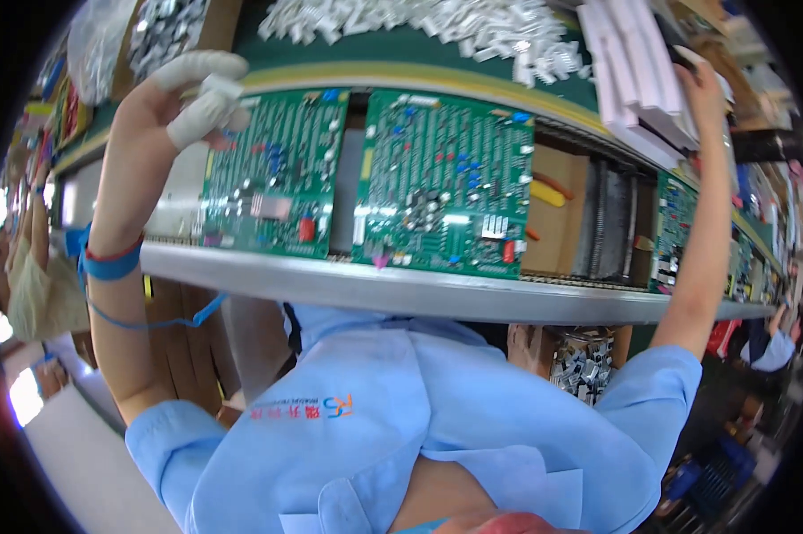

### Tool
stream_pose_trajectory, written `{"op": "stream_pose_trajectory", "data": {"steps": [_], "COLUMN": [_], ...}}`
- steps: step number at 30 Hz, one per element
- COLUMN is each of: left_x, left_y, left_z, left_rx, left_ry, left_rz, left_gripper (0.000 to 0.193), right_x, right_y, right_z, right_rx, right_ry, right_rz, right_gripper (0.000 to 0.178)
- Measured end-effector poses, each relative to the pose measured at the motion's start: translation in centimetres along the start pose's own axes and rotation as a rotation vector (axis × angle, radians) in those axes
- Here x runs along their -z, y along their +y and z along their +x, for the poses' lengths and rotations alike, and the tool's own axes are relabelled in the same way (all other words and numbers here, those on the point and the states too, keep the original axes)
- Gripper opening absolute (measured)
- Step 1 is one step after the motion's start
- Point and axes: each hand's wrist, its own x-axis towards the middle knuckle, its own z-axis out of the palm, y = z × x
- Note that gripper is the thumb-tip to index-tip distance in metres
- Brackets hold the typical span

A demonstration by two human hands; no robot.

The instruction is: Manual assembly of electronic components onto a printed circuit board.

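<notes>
My left hand (188,107), white cots on its fingers, is closed in a pinch on a small white part (222,85). It hovers over the far left corner of a green circuit board (272,169) fitted with blue and red components. Beside that board lies a second green circuit board (446,178). My right arm stretches to the far right, where my right hand (706,82) is beside long white boxes (637,67). Most of its fingers are hidden, so I cannot make out a grip. A blue wrist strap (112,260) circles my left wrist.
Loose white parts (437,27) are heaped beyond the rail. A metal edge (401,283) runs along the near side. Yellow-handled pliers (551,190) lie in a gap beside the boards. More boards (675,222) continue rightward. A carton of grey metal parts (165,34) stands far left.
</notes>
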Motion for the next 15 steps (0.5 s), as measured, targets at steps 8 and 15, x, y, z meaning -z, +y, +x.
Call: {"op": "stream_pose_trajectory", "data": {"steps": [8, 15], "left_x": [-1.7, -4.5], "left_y": [-3.1, -3.3], "left_z": [-0.3, -0.4], "left_rx": [0.05, 0.116], "left_ry": [-0.095, -0.131], "left_rz": [-0.12, -0.235], "left_gripper": [0.031, 0.026], "right_x": [-0.9, -0.8], "right_y": [1.1, 2.1], "right_z": [0.4, 0.7], "right_rx": [-0.105, -0.11], "right_ry": [-0.031, -0.029], "right_rz": [0.022, -0.192], "right_gripper": [0.04, 0.035]}}
